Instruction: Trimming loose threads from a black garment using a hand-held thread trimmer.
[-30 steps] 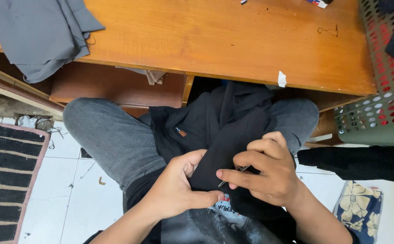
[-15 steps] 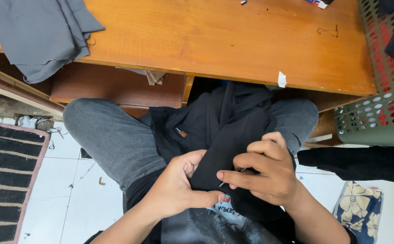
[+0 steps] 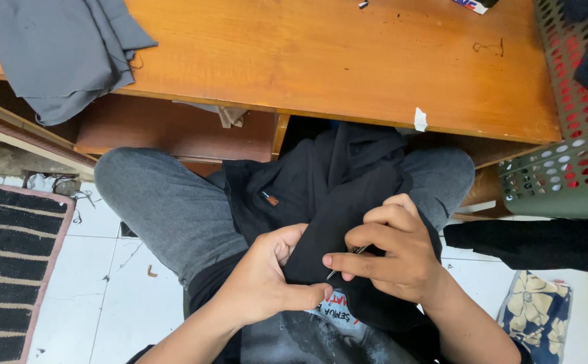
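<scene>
Both hands meet over the lap, left hand (image 3: 263, 280) pinching, right hand (image 3: 391, 253) curled (fingers bent inward).

We see a wooden table (image 3: 321, 61) across the top, with a grey cloth (image 3: 58, 47) draped over its left edge and a scrap of white tape (image 3: 420, 119) on its front edge. A perforated plastic basket (image 3: 563, 155) stands at right. On the white tile floor (image 3: 98, 303) lie a striped mat (image 3: 7, 263) and a flowered cloth (image 3: 533, 320).
</scene>
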